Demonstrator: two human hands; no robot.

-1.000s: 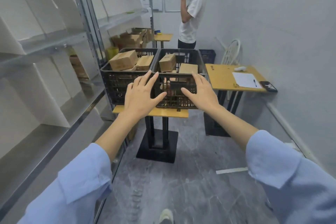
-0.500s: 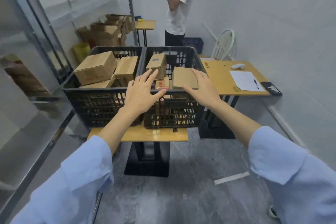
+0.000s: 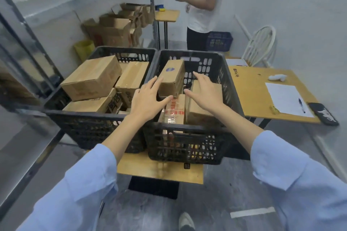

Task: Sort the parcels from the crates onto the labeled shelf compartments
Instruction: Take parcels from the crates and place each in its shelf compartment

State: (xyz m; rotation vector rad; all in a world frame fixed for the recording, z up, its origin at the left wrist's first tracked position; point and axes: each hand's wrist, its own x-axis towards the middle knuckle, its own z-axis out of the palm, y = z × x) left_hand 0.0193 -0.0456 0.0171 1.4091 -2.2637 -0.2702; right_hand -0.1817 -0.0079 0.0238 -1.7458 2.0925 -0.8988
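Observation:
Two black crates stand side by side on a small wooden table (image 3: 159,170). The left crate (image 3: 90,118) holds several cardboard parcels, the biggest (image 3: 92,78) on top. The right crate (image 3: 189,137) holds a tall parcel with a blue sticker (image 3: 172,76), a parcel with red tape (image 3: 174,108) and a plain one (image 3: 204,103). My left hand (image 3: 148,99) hovers open over the right crate's left rim, fingertips near the sticker parcel. My right hand (image 3: 204,93) is open above the plain parcel, holding nothing.
A metal shelf rack (image 3: 28,47) runs along the left. A person in a white shirt (image 3: 204,5) stands behind the crates. A wooden desk (image 3: 262,90) with paper, pen and phone is at the right, a white chair (image 3: 262,45) beyond. Open cardboard boxes (image 3: 116,30) sit at back left.
I have stepped closer and the view has tilted down. Both hands have moved forward from the crate's front wall to above the parcels in the right crate. The person behind lowered an arm.

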